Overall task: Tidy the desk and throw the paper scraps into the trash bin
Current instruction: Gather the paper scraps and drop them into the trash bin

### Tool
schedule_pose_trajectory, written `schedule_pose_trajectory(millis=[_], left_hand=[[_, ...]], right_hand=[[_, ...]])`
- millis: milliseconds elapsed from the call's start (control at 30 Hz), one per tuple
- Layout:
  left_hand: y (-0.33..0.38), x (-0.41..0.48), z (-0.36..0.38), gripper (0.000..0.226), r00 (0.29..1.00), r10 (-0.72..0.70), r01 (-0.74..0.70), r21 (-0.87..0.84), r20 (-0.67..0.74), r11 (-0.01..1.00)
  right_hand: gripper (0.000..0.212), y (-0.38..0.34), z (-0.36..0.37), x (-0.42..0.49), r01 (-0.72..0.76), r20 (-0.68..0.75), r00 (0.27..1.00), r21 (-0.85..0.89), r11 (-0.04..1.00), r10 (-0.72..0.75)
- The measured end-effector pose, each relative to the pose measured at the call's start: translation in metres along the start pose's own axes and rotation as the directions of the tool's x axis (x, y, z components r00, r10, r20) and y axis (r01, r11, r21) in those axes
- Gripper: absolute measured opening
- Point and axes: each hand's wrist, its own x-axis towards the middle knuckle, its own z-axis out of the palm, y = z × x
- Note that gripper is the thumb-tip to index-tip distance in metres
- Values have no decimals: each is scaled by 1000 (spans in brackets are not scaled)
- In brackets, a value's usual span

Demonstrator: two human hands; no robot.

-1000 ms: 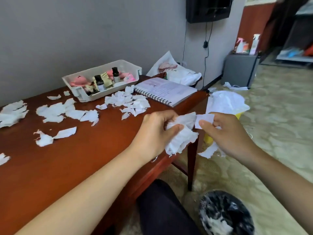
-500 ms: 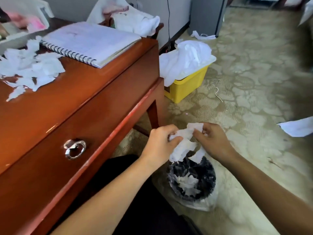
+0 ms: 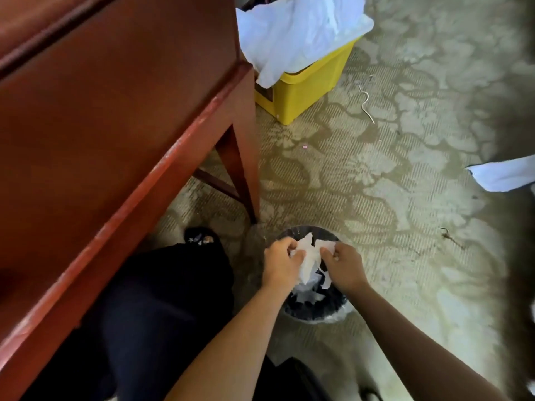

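Over the carpet (image 3: 376, 183), paper scraps (image 3: 308, 260) seemingly pinched between both hands.

The trash bin (image 3: 314, 309) stands on the carpet (image 3: 376, 183) right under my hands, paper scraps (image 3: 308, 260) between my left hand (image 3: 280, 264) and right hand (image 3: 343, 269). The desk (image 3: 115, 125) is to my left, my leg (image 3: 162, 308) beneath its edge. A storage box (image 3: 304, 91) sits beyond the desk leg (image 3: 243, 157), and a loose sheet (image 3: 503, 175) lies on the floor far right.
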Motion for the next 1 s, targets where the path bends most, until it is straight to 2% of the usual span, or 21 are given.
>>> schedule_pose_trajectory(millis=[100,367,433,533,600,767,900,1000], left_hand=[[-5,4,12,35,998,-19,18,19,55,1000],[-23,15,33,14,974,-82,69,67,211,995],[-29,17,32,22,949,-124,109,68,291,992],[-33,15,25,42,888,-214,178,124,408,976],[-35,12,19,49,856,-251,186,184,452,965],[-31,-2,-5,54,867,-217,45,364,449,930],[-12,-23,-40,54,886,-72,-200,518,458,832],[1,-42,-80,57,895,-9,-278,571,447,772]], right_hand=[[41,9,12,8,-57,-3,998,-55,997,57],[36,30,23,13,-153,52,987,-27,988,154],[34,35,23,12,-175,120,977,-37,984,178],[21,40,23,9,-200,227,952,-39,979,204],[23,39,22,6,-221,273,936,-35,975,222],[24,16,13,-7,-66,335,935,-154,986,115],[32,-17,-6,-19,92,391,921,-233,968,7],[30,-49,-20,-32,213,433,897,-251,944,-87]])
